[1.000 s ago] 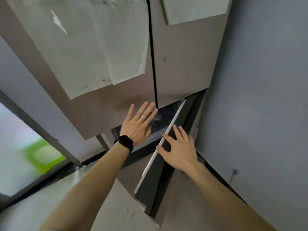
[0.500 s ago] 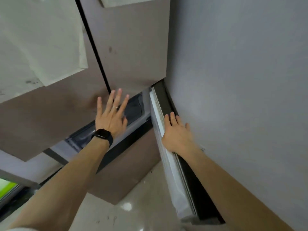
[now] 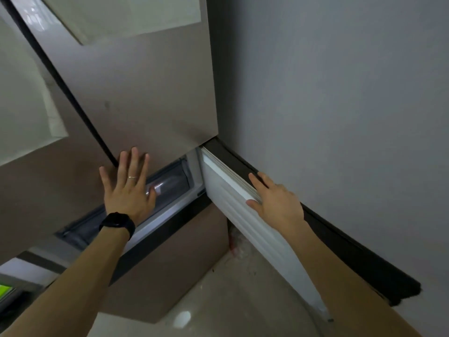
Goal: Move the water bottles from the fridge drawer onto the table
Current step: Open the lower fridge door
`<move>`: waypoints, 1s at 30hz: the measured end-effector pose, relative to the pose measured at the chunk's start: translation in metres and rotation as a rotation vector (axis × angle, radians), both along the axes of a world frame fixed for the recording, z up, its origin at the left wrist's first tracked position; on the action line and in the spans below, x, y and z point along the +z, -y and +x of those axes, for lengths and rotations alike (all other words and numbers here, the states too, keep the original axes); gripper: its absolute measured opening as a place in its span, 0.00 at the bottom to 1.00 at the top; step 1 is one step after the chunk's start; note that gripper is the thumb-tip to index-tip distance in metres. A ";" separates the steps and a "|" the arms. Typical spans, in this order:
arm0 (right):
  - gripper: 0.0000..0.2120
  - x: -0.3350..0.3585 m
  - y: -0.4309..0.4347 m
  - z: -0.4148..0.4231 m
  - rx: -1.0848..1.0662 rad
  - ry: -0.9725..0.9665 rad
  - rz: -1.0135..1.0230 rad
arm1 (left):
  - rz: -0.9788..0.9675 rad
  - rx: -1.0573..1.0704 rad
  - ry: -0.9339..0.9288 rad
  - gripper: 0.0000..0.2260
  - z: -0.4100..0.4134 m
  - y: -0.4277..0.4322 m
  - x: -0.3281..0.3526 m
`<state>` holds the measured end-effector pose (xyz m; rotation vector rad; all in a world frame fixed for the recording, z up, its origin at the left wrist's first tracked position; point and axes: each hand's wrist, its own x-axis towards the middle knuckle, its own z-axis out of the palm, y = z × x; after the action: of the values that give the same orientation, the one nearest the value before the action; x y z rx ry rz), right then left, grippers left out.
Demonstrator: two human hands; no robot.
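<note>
Right grip [image 3: 275, 199] rests flat-fingered on ribbed white fridge door [image 3: 245, 222].

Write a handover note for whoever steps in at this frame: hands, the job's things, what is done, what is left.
Left hand: open, fingers spread, holding nothing, in front of the upper door and above the drawer.
Right hand: flat on the top edge of the lower door, which stands open beside the wall.
Things: the drawer sits pushed in. No bottle can be made out for sure behind its clear front. The table is out of view.
Done: lower door opened.
Left: pull the drawer out, lift the bottles, carry them to the table.
</note>
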<state>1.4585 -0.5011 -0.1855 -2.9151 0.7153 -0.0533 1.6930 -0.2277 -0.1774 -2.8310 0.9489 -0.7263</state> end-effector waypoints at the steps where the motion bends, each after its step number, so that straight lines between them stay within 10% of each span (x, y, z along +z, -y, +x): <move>1: 0.34 0.000 0.013 -0.001 0.005 0.006 0.005 | 0.002 0.014 0.007 0.39 -0.001 0.001 -0.001; 30: 0.38 -0.035 0.083 0.013 -0.145 0.132 -0.237 | 0.101 0.118 -0.024 0.41 -0.017 0.002 0.011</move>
<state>1.4718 -0.5842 -0.2207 -3.0358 0.9557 -0.3658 1.6765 -0.2298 -0.1666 -2.7854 0.7896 -0.6144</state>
